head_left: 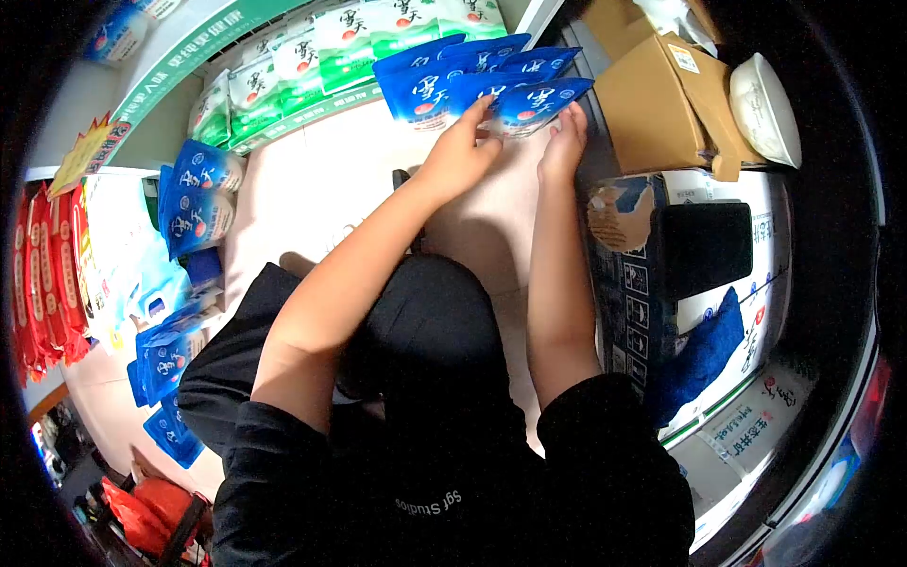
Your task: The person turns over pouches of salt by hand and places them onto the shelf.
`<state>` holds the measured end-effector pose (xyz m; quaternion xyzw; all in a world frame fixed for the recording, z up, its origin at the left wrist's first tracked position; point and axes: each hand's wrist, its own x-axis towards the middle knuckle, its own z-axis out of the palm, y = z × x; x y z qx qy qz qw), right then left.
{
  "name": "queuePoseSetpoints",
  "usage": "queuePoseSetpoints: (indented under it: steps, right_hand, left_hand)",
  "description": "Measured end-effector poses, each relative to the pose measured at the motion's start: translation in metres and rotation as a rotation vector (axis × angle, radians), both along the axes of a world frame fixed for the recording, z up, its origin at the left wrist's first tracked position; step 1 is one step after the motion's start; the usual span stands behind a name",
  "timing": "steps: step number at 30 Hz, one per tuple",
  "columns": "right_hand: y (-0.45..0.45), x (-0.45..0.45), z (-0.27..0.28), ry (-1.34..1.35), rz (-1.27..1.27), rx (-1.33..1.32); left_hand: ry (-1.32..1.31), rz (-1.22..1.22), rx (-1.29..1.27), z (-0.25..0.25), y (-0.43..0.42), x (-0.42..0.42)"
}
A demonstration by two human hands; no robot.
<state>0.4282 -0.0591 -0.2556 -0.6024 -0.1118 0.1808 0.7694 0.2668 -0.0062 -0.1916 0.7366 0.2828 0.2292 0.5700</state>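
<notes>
Both of my hands are at a blue and clear salt pouch (537, 106) printed with 雪天, at the front of a row. My left hand (461, 156) has its index finger and thumb at the pouch's left edge. Closed around its lower right edge is my right hand (564, 144). Several more blue pouches (430, 87) stand upright just behind and to the left, overlapping each other. The undersides of my fingers are partly hidden by the pouch.
Green and white bags (345, 42) line the lower shelf. More blue pouches (200, 213) stand on the floor at left, near red packets (52, 283). At right are an open cardboard box (652, 104), a white bowl (763, 109), and a carton holding a dark phone (707, 250) and blue cloth (704, 354).
</notes>
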Motion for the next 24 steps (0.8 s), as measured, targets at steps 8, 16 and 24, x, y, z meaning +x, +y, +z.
queuePoseSetpoints:
  steps: [8,16,24]
  right_hand:
    - [0.015,-0.006,0.004,0.004,-0.119,0.205]
    - [0.008,-0.043,0.030,-0.118,0.001,-0.098]
    - [0.006,-0.085,0.093,-0.340,-0.024,-0.107]
  left_hand:
    - [0.124,0.031,0.014,-0.002,-0.004,0.003]
    - [0.205,-0.020,-0.038,0.013,-0.008,-0.014]
    - [0.097,0.129,-0.075,0.065,-0.028,-0.061]
